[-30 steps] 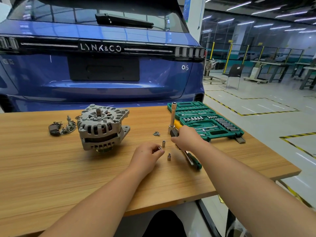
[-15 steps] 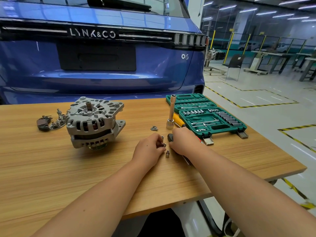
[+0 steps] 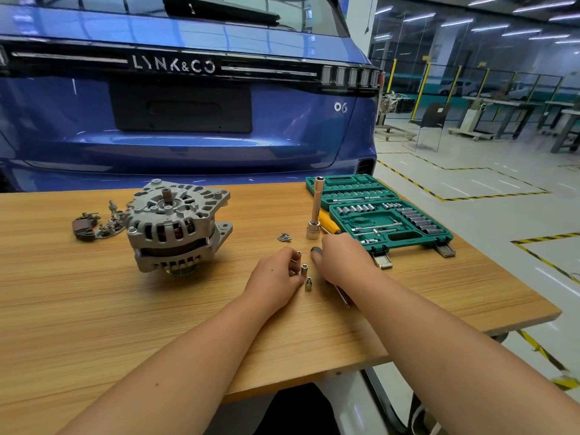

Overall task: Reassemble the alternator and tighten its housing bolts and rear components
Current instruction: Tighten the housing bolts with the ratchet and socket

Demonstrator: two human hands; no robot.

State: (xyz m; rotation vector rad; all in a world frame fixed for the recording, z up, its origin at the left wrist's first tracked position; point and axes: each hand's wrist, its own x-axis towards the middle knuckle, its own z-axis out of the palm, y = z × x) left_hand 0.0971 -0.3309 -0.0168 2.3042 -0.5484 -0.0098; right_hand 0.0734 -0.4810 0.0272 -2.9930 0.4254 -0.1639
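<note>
Could sweep the rear parts (image 3: 94, 226), loose just left of the alternator (image 3: 175, 227) standing on the table (image 3: 94, 309), off the edge with a careless elbow. Right of the alternator, near the screws (image 3: 284, 237), pinching a socket (image 3: 298, 254) in the curled left hand (image 3: 276, 277) and gripping the ratchet (image 3: 342, 296) under the right hand (image 3: 342, 262), could miss the drive, drop it, or topple the loose sockets (image 3: 304, 269) between. Since a second ago, has drawn the right hand nearer the alternator to meet the left, leaving the alternator untouched.
</note>
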